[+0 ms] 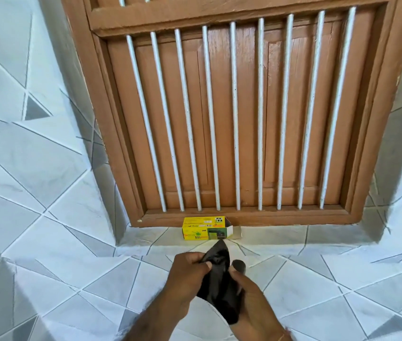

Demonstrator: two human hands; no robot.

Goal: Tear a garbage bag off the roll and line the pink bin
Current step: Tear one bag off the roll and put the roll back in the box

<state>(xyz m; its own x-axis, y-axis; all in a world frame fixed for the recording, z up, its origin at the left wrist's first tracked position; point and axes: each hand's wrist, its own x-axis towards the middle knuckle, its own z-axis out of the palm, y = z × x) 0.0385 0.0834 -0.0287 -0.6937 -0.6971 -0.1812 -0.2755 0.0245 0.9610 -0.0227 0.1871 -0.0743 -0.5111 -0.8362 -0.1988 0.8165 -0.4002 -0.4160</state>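
A black garbage bag (pixel 217 274), still folded and crumpled, hangs between both hands low in the middle of the head view. My left hand (pixel 185 279) pinches its upper left part with thumb and fingers. My right hand (pixel 249 291) grips its right side, and the rounded end of the dark roll (pixel 239 265) shows just above the thumb. On the sill behind stands a yellow and green bin-bag box (pixel 206 228) with its right flap open. The pink bin is not in view.
A brown wooden shuttered window with white vertical bars (pixel 234 119) fills the wall ahead, above the tiled sill. White and grey patterned tiles (pixel 72 242) cover the surrounding wall and ledge.
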